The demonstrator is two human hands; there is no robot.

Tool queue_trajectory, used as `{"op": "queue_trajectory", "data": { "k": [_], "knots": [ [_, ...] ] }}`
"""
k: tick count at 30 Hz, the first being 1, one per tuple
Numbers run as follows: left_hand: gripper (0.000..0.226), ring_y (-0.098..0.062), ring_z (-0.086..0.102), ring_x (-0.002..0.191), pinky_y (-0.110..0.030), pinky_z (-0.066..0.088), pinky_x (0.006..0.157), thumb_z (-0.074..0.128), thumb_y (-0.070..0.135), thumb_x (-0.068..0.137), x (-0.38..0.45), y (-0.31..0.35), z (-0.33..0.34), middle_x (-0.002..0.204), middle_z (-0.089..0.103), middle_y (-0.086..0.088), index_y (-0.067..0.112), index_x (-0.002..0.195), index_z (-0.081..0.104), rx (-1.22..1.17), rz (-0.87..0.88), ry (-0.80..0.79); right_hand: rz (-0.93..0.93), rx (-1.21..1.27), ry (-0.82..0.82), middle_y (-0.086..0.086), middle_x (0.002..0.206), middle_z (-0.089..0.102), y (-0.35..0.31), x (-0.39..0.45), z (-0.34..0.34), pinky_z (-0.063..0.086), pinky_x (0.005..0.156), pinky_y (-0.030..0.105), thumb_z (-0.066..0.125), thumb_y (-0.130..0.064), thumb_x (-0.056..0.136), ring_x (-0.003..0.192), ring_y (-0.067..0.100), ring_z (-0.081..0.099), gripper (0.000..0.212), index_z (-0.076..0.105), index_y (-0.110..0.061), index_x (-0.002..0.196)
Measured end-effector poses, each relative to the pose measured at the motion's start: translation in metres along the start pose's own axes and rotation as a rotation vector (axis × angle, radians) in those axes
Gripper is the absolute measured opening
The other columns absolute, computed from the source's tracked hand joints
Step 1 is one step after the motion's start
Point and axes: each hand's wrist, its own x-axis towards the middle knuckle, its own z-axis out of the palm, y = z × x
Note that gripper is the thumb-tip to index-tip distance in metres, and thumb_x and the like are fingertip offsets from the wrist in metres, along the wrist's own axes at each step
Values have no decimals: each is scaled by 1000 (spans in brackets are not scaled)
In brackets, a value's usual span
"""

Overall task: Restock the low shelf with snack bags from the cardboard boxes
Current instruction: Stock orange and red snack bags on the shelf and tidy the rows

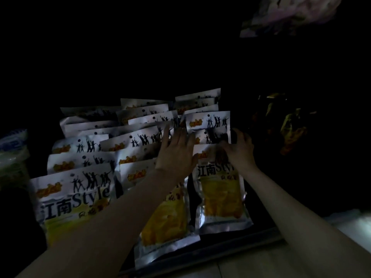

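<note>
Squaring up: left hand flat, fingers straight on middle-row snack bags; right hand at 3 o'clock, fingers curled on right stack, low shelf. Best pressed gently, edges aligned.

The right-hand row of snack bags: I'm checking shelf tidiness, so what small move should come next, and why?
Probably press the raised bag down and back into its row. It stands higher than the bags behind it, the right hand grips its right edge, and the left hand lies flat on the middle row beside it.
</note>
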Motion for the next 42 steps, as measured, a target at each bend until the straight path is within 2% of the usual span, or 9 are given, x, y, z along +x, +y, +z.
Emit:
{"op": "queue_trajectory", "data": {
  "k": [8,13,18,26,30,33,35,37,42],
  "knots": [
    [73,-31,0,145,-49,0,116,31,55,95,45,-1,11,157,6,-11,15,150,3,-61,-69,-256,115,336,-325,0,157,12,0,31,9,26,108,30,53,-31,94,143,20,18,72,9,-23,150],
    [57,-31,20,139,-45,9,114,32,46,97,49,-3,25,149,31,-11,16,145,25,-61,-104,-98,71,311,-349,-2,157,12,10,30,2,22,112,32,54,-32,94,144,19,16,72,10,-24,151],
    [48,-32,19,137,-46,8,114,29,38,101,54,0,29,146,29,-11,21,146,26,-86,-177,-30,79,258,-390,-3,157,16,13,27,7,24,113,34,55,-35,92,143,19,21,72,12,-28,150],
    [32,-31,26,133,-45,7,114,57,19,90,75,14,20,131,44,-7,17,122,55,-158,-215,4,32,260,-374,-3,154,24,9,24,7,27,109,29,56,-34,92,140,19,27,68,19,-27,148],
    [32,-30,32,130,-46,6,115,52,15,92,80,18,17,128,46,-6,17,124,52,-125,-176,45,42,301,-301,-1,150,32,6,23,2,27,96,20,55,-31,93,137,18,32,62,24,-25,147],
    [40,-31,34,131,-46,4,117,50,13,93,76,13,13,133,45,-10,13,132,46,-58,-57,40,29,270,-237,2,149,35,10,19,-8,30,103,24,56,-30,93,136,19,34,60,29,-21,145],
    [38,-33,52,115,-45,26,112,66,7,79,69,11,7,118,57,-14,6,117,60,-23,49,213,-2,210,-215,3,148,35,13,12,-14,30,104,26,57,-29,92,136,20,34,59,31,-20,144],
    [26,-31,67,83,-48,49,89,76,2,60,65,6,3,87,68,-14,6,85,71,1,106,432,-12,197,-187,3,147,36,15,1,-19,30,102,25,58,-29,91,135,20,34,59,33,-19,143],
    [29,-30,68,84,-49,53,83,47,20,80,26,-5,-4,91,70,-11,10,87,73,-88,64,453,-135,108,-210,1,150,26,16,-36,-26,28,105,26,64,-32,86,139,21,26,68,29,-25,144]
  ]
}}
